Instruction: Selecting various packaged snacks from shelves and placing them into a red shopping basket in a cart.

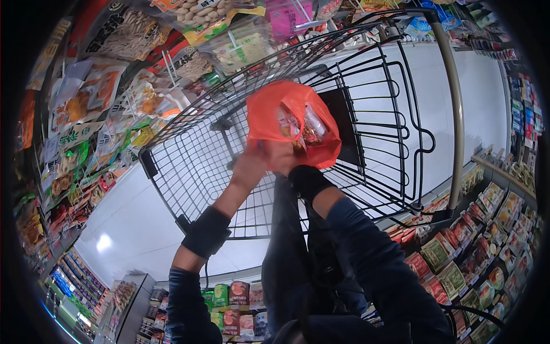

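A red plastic bag with its mouth open is over the wire shopping cart. Inside it lie several clear packets of food. My right hand is closed on the near edge of the bag. Right beside it, my left hand meets the bag's near left side; motion blurs its fingers, so its grip cannot be made out. Black bands cover both my wrists. Whether the bag rests on the cart or hangs in my hands is hard to tell.
Hanging snack packets crowd the left and far side of the cart. The cart's handle curves along the right. Shelves of packaged food stand at lower right, and more packets sit behind my legs. White floor shows around the cart.
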`<state>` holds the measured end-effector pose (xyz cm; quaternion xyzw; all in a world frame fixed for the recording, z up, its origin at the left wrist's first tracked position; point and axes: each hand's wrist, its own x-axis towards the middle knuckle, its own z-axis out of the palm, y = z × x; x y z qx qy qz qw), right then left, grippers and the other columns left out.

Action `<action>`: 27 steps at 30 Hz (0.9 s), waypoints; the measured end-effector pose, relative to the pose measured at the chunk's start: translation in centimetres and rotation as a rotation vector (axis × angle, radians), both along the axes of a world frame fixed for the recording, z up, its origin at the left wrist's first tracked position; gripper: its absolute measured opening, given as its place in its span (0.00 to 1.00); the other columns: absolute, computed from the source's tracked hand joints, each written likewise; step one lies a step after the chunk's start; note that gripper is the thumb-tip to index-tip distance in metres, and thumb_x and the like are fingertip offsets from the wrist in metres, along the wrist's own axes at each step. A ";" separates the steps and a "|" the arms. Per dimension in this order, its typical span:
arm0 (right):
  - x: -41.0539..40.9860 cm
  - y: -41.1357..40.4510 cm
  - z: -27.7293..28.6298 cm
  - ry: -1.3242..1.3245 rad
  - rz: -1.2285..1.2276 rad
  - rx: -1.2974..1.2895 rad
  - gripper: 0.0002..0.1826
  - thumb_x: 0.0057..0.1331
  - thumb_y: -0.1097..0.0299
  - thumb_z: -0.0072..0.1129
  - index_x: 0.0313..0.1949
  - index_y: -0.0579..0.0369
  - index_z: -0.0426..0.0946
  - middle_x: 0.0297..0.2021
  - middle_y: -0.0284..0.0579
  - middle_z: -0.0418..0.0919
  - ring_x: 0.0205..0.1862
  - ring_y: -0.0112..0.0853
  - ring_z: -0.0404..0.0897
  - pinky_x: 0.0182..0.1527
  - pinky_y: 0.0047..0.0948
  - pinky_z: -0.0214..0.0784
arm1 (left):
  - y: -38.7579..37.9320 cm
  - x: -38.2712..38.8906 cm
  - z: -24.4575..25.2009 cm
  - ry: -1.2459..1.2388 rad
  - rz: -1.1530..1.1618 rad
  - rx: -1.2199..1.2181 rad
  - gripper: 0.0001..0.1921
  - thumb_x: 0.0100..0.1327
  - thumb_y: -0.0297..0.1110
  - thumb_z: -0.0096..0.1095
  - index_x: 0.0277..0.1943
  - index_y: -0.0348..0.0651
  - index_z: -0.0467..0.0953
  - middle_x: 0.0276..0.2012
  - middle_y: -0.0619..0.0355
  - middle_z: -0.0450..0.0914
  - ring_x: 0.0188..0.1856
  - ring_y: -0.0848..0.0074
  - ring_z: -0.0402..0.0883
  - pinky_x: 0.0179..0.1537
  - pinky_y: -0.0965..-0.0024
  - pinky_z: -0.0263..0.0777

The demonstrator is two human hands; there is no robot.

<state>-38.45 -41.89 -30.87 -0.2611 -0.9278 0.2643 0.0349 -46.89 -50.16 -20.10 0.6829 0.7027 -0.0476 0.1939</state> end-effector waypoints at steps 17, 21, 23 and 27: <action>1.6 8.1 17.2 -0.284 0.131 -0.400 0.13 0.49 0.64 0.46 0.32 0.57 0.71 0.26 0.54 0.73 0.31 0.45 0.73 0.35 0.36 0.65 | -1.6 1.4 6.3 -0.147 0.121 0.254 0.10 0.46 0.25 0.50 0.34 0.40 0.70 0.32 0.58 0.71 0.43 0.72 0.70 0.54 0.64 0.55; 4.8 10.1 21.9 -0.184 0.144 -0.540 0.11 0.49 0.69 0.45 0.32 0.59 0.70 0.23 0.57 0.71 0.28 0.45 0.73 0.32 0.34 0.65 | -2.7 1.6 9.9 -0.135 0.198 0.193 0.11 0.49 0.28 0.51 0.38 0.41 0.69 0.35 0.58 0.71 0.42 0.72 0.70 0.53 0.64 0.56; 6.4 11.2 24.3 -0.172 0.192 -0.509 0.10 0.49 0.70 0.45 0.30 0.60 0.69 0.20 0.56 0.70 0.25 0.44 0.73 0.28 0.34 0.64 | -3.2 1.7 11.3 -0.186 0.276 0.206 0.10 0.49 0.28 0.51 0.37 0.41 0.69 0.34 0.58 0.71 0.42 0.71 0.70 0.52 0.64 0.56; 9.2 12.7 29.2 -0.209 0.160 -0.562 0.09 0.51 0.67 0.48 0.25 0.61 0.67 0.17 0.53 0.68 0.19 0.43 0.68 0.25 0.32 0.61 | -3.7 2.3 13.6 -0.209 0.339 0.263 0.10 0.49 0.27 0.52 0.37 0.43 0.69 0.34 0.58 0.71 0.40 0.67 0.70 0.52 0.63 0.56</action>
